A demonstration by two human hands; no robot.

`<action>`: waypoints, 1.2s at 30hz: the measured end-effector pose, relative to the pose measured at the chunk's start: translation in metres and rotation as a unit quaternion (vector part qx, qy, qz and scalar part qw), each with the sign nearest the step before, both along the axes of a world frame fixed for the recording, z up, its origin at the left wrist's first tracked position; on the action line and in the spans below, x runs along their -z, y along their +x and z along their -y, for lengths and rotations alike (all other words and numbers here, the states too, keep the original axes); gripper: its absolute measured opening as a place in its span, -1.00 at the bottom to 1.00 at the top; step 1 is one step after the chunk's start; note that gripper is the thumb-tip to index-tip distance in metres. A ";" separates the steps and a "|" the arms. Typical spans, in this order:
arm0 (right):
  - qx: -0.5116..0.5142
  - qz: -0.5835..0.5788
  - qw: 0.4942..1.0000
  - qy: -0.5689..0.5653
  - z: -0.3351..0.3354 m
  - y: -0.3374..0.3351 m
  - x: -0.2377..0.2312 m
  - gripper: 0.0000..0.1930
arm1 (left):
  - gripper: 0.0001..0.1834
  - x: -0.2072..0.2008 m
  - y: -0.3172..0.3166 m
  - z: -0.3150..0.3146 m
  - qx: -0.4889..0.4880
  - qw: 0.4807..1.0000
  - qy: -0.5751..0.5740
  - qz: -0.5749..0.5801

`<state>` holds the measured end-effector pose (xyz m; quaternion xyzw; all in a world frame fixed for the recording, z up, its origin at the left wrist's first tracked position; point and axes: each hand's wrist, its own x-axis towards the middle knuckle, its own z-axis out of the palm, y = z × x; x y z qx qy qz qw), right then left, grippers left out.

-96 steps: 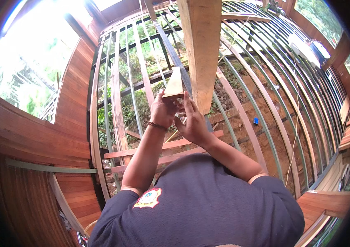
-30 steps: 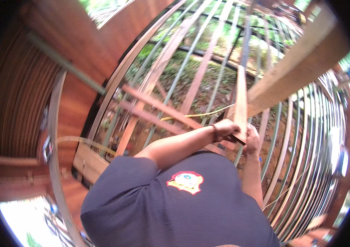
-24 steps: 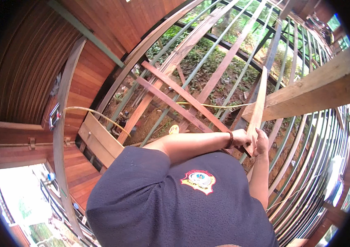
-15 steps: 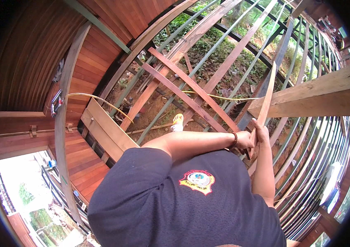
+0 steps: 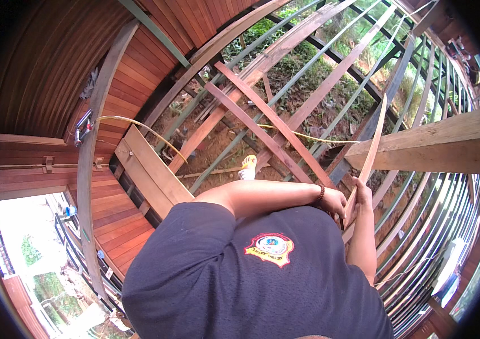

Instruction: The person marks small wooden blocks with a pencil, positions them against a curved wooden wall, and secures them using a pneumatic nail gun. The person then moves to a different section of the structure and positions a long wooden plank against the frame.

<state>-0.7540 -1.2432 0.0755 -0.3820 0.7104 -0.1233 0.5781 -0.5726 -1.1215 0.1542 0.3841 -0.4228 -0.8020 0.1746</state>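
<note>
A long, narrow wooden plank [image 5: 373, 148] slants up and away from my body on the right, its far end tapering in this view. My right hand [image 5: 362, 195] grips it from its right side, fingers wrapped round the edge. Across my chest reaches my left arm, with a beaded bracelet [image 5: 322, 194] at the wrist. My left hand [image 5: 336, 201] is closed at the plank's near end, its fingertips pointing down. A small dark edge shows below those fingers; what it is I cannot make out. The plank's lowest end is partly hidden by my hands.
Open floor joists [image 5: 307, 107] span bare ground, with two reddish boards [image 5: 268, 121] lying across them. A thick timber beam [image 5: 420, 144] juts in from the right. My foot [image 5: 248, 163] shows between joists. A yellow hose [image 5: 302, 135] runs across. Finished plank flooring [image 5: 124, 212] lies left.
The whole view has shifted slightly, so the surroundings sit a little lower and further right. My left hand's fingers have loosened slightly and point further down; my right hand keeps its grip.
</note>
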 end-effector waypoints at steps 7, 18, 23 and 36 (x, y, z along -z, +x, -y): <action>0.005 -0.005 1.000 0.000 -0.001 0.000 0.004 -0.45 | -0.60 0.000 0.005 0.002 0.032 0.999 -0.015 0.025; 0.008 0.010 1.000 -0.013 -0.008 0.007 -0.009 -0.51 | -0.58 -0.021 0.016 -0.004 0.011 1.000 0.027 0.000; -0.014 0.006 1.000 -0.012 -0.011 0.010 -0.019 -0.47 | -0.55 -0.028 0.019 -0.002 0.027 0.999 0.041 0.023; -0.011 0.016 1.000 -0.022 -0.011 0.015 -0.019 -0.41 | -0.48 -0.014 0.023 0.002 0.032 0.999 0.030 0.033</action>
